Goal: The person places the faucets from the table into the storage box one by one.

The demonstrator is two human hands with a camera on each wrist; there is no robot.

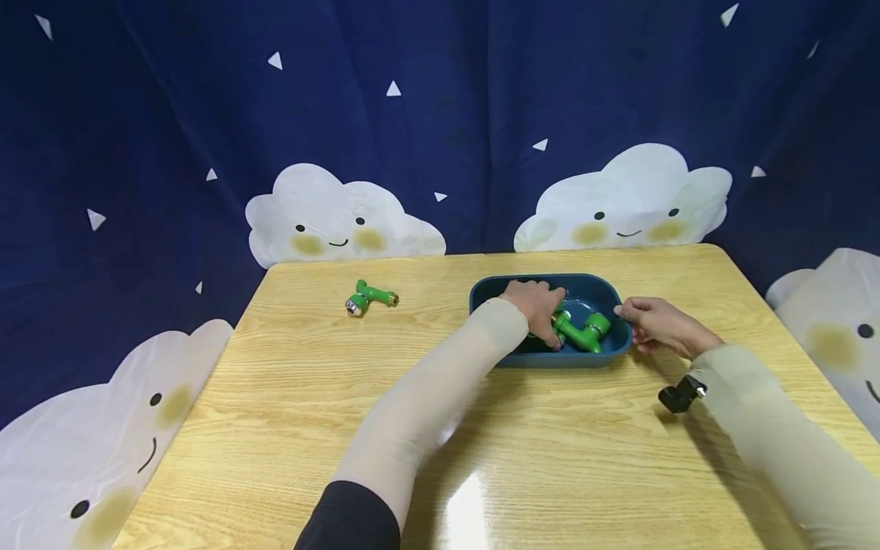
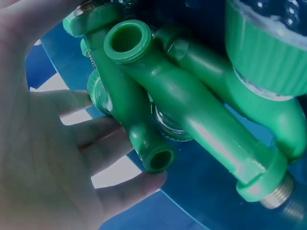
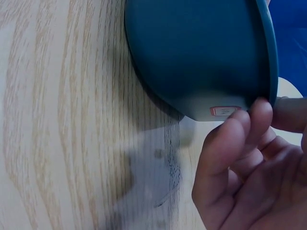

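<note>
A dark blue plastic bin stands on the table with several green taps inside, one of them a green tap at its right end. My left hand reaches into the bin. In the left wrist view, its fingers go behind a green tap while the thumb lies by the threaded end, so the hand holds that tap. Another green tap lies right beside it. With thumb and fingers, my right hand pinches the rim at the right end of the bin.
One more green tap lies at the back left of the wooden table. A dark curtain with cloud pictures hangs behind. A small black device is strapped at the right wrist.
</note>
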